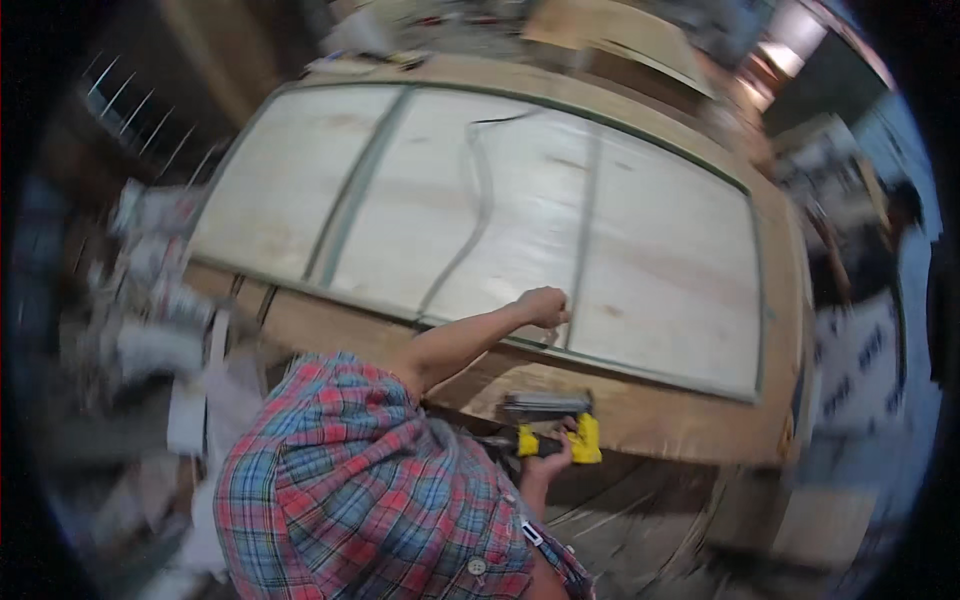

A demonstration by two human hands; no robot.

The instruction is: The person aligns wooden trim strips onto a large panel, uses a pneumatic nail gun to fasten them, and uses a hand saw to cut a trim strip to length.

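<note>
My left hand [545,307] is closed, fingers curled, just over the near edge of a large pale panel [670,270]. Whether something small is in those fingers, I cannot make out. Thin grey-green strips edge this panel, and two more cross it, dividing it into three sections. Lower down, beside the table's near edge, my right hand [553,464] grips a yellow and black nail gun [587,440] by its handle. The tool's dark, long magazine part lies along the side toward the table. A thin dark cord or hose [487,190] curves over the panel's middle section.
Beneath the panel is a brown wooden table [650,425]. Small items [375,62] lie at its far left corner, and a cardboard-coloured box [625,50] stands beyond. White bags or scraps [150,330] are piled at left. Another person [903,215] is at the right.
</note>
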